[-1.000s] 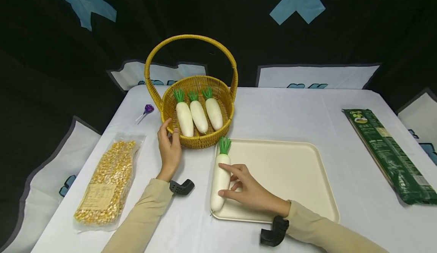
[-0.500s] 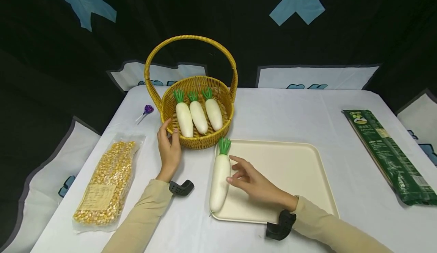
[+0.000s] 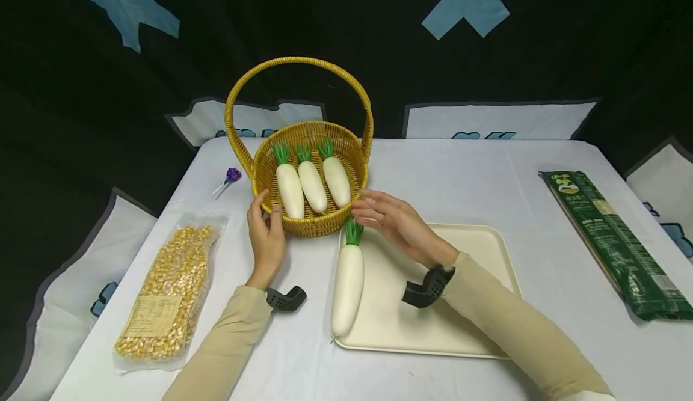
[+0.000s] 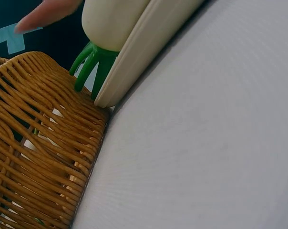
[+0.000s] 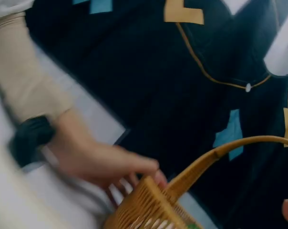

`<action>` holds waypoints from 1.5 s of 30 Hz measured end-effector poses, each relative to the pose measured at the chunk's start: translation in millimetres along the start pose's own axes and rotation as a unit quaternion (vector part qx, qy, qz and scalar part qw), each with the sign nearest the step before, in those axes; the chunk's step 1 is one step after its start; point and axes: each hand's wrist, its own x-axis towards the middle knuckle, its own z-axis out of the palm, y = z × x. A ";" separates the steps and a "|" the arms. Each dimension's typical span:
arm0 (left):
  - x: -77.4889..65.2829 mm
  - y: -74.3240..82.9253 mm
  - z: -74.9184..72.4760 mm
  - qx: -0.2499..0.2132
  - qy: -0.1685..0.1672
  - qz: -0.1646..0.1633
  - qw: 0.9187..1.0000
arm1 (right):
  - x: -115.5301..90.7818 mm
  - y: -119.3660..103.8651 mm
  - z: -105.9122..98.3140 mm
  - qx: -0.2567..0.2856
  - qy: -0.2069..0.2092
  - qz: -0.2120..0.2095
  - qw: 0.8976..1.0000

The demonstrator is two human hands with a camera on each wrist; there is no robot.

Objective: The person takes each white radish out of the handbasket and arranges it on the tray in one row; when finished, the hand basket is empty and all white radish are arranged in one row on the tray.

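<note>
In the head view, three white radishes [image 3: 311,186] are held in the wicker basket [image 3: 314,228], while a lone white radish [image 3: 348,290] is laid along the 9 o'clock edge of the cream tray [image 3: 390,329]. The basket's 7 o'clock rim is touched by the left hand [image 3: 267,244], thumb and index finger parted; whether the rim is gripped cannot be told. The right hand [image 3: 397,226] is placed at the 4 o'clock rim, fingers nearly straight, nothing held. If the basket is lifted by such uneven contact, it could be tipped and its radishes rolled together.

In the left wrist view, green leaves [image 4: 103,67] of the lone radish are seen just beside the basket wall. If the basket is dragged toward 6 o'clock, they could be caught and the radish pushed onto the surface [image 4: 206,119].

In the right wrist view, the handle [image 5: 230,146] is left ungrasped, so the rim could be let slip under load.
</note>
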 end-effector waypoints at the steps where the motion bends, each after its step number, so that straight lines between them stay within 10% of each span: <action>1: 0.2 -0.3 -0.3 0.001 0.001 0.001 1.000 | 6.8 -3.4 3.5 0.016 -0.003 -0.009 1.000; 12: 3.4 -0.5 0.0 -0.001 0.008 0.007 1.000 | 94.0 -27.5 26.2 0.032 0.058 -0.056 0.996; 22: 2.0 0.1 0.9 -0.001 0.000 -0.001 1.000 | 136.9 -21.7 15.8 -0.161 0.176 0.015 0.971; 28: 0.7 -0.6 -0.7 0.000 0.003 0.002 1.000 | 140.7 -23.4 18.1 -0.226 0.141 0.135 0.955; 34: -1.2 -2.1 0.8 -0.002 0.002 0.003 1.000 | 140.8 -28.4 18.9 -0.338 0.054 0.262 0.902; 38: -1.9 -3.3 1.7 -0.007 -0.001 0.005 1.000 | 141.8 -27.3 19.6 -0.379 0.041 0.276 0.882; 45: -0.2 -5.3 0.1 -0.005 0.002 0.007 1.000 | 139.0 -23.4 27.3 -0.406 0.061 0.240 0.880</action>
